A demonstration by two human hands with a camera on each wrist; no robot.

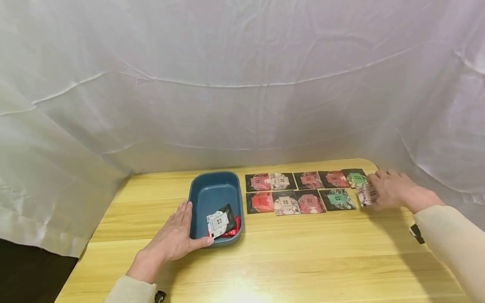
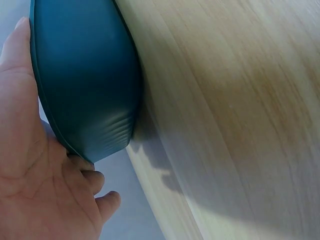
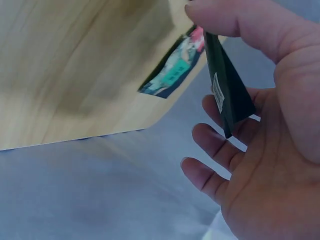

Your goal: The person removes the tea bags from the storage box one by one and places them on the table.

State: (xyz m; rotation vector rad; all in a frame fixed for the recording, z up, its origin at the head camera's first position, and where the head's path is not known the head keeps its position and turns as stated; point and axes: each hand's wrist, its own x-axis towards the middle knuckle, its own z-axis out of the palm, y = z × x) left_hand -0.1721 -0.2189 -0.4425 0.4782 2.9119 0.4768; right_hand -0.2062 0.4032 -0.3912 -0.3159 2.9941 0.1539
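My left hand (image 1: pixel 174 233) rests against the left side and near corner of a blue rectangular box (image 1: pixel 197 180), its fingers fairly straight and the thumb on the near rim. In the left wrist view the palm lies along the rim of the box (image 2: pixel 90 75). Inside the box are a white-and-black sachet (image 1: pixel 219 223) and a red sachet (image 1: pixel 235 227) partly beneath it. At the right end of the table, my right hand (image 1: pixel 394 191) pinches a small patterned sachet (image 1: pixel 366 195). The right wrist view shows that sachet's dark back (image 3: pixel 227 90) between thumb and fingers.
Two rows of flat sachets lie right of the box. A green-labelled sachet (image 1: pixel 356 176) ends the far row, and another green one (image 1: pixel 337 199) ends the near row. A pale curtain (image 1: pixel 257 113) hangs behind the wooden table (image 1: pixel 303 252).
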